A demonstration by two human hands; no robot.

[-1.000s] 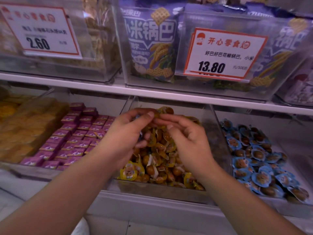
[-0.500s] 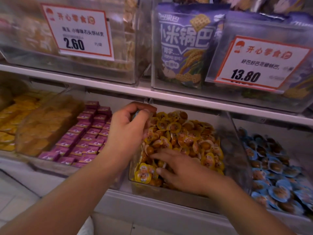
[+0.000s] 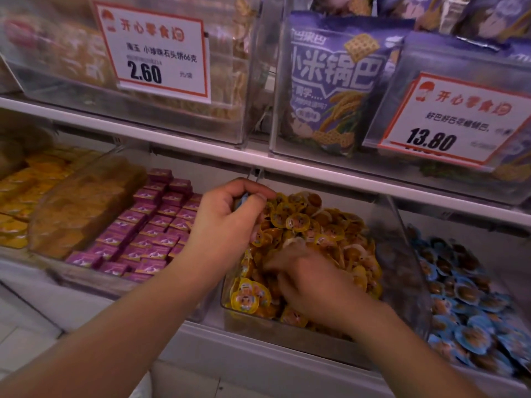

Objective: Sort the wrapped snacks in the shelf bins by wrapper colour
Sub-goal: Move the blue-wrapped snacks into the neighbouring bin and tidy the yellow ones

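Left hand (image 3: 227, 222) pinches glossy blue-wrapped snack (image 3: 240, 201); right hand (image 3: 310, 278), blurred, grip unclear, among round yellow snacks (image 3: 324, 231).

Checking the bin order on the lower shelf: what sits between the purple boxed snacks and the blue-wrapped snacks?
The head view shows the clear bin of yellow-wrapped snacks, with both hands in it.

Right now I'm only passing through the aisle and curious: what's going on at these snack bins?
A person is sorting wrapped snacks by wrapper colour on the lower shelf. The left hand is raised over the middle bin, fingers curled round a small blue-wrapped snack. The right hand is down among the yellow snacks, digging through them; what it holds, if anything, is blurred. The blue snacks lie in the bin to the right, purple packets to the left.
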